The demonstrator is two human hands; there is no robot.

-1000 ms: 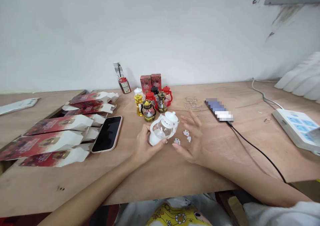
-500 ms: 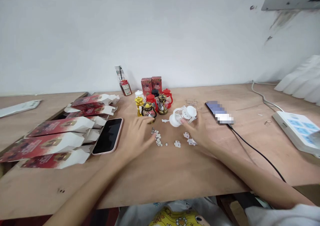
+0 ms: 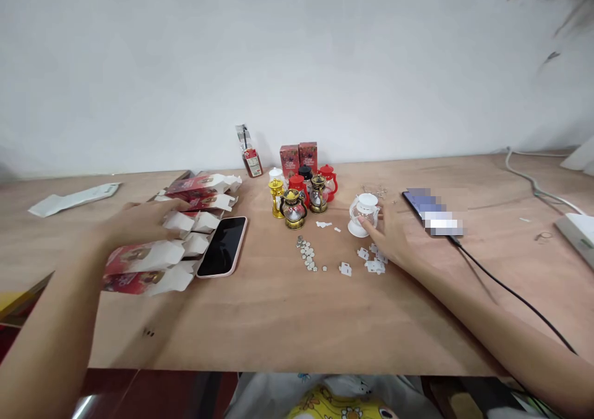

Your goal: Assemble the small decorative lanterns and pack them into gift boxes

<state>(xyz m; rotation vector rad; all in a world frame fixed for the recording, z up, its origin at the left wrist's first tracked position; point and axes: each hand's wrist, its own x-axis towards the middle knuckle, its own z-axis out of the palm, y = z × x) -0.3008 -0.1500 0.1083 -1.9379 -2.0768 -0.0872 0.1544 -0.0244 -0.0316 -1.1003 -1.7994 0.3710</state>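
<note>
White plastic and clear sides make up the small lantern (image 3: 366,207), which in the head view, the only one, is well to the right of the pink-edged phone (image 3: 223,247), nearly upright with a slight lean. The right hand (image 3: 390,236) has it between thumb and fingers: the thumb lies against its near side, low down, and the other fingers curl behind its right side, partly hidden. Whether its base bears fully on the table (image 3: 288,326) I cannot tell.

Just left of the phone, the left hand (image 3: 143,224) reaches over the red and white cartons (image 3: 151,257), which lie on their sides with flaps open. Its fingers stretch across the middle of the row, close to one another; whether they pinch a carton I cannot tell.

Right of the phone, between it and the white lantern, are small silver discs (image 3: 309,255) and, farther right, flat white pieces (image 3: 375,266), some just under the right hand. Beyond the phone and to its right stands a group of lanterns, gold (image 3: 275,197), red (image 3: 327,184) and black-and-gold (image 3: 294,213) among them, with two closed red boxes (image 3: 308,157) behind.
</note>
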